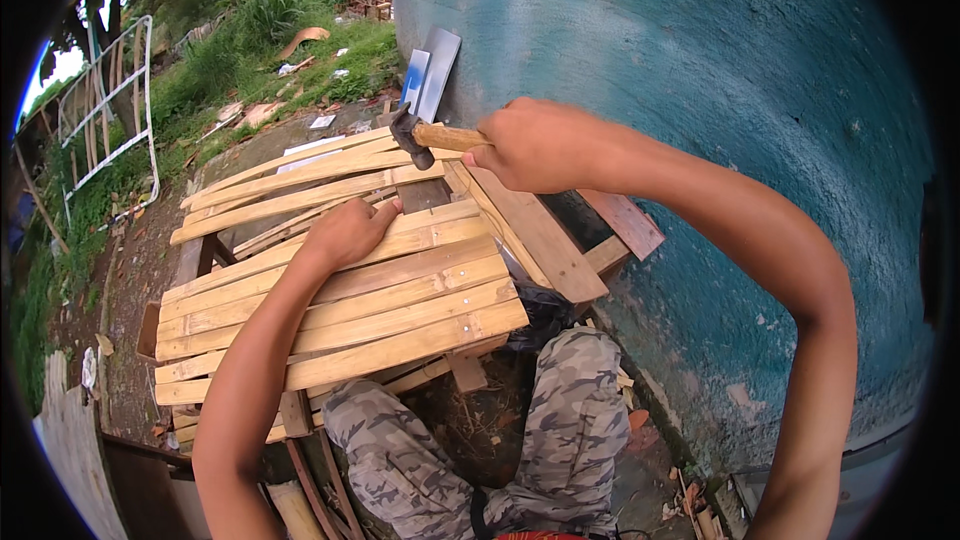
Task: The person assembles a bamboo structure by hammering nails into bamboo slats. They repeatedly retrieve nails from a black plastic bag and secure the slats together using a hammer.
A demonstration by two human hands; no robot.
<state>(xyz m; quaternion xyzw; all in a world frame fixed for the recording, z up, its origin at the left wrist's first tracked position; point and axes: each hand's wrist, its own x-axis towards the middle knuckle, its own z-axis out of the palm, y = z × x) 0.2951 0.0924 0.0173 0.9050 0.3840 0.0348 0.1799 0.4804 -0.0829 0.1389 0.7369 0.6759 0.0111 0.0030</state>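
My right hand (540, 145) grips the wooden handle of a hammer (425, 134), its dark metal head raised just above the far slats. My left hand (350, 230) lies flat on a panel of pale bamboo slats (400, 310), fingers pressing down near the gap between the nailed slats and the looser ones beyond. Small nail heads show along the panel's right end. Looser bamboo slats (300, 180) lie across the frame farther back. Whether the left fingers hold a nail I cannot tell.
A rough teal wall (700, 90) rises close on the right. Wooden planks (540, 235) of the frame run beside it. Flat sheets (430, 75) lean on the wall's corner. Grass and a white metal frame (110, 110) lie at left. My camouflage-trousered legs (560, 430) sit below.
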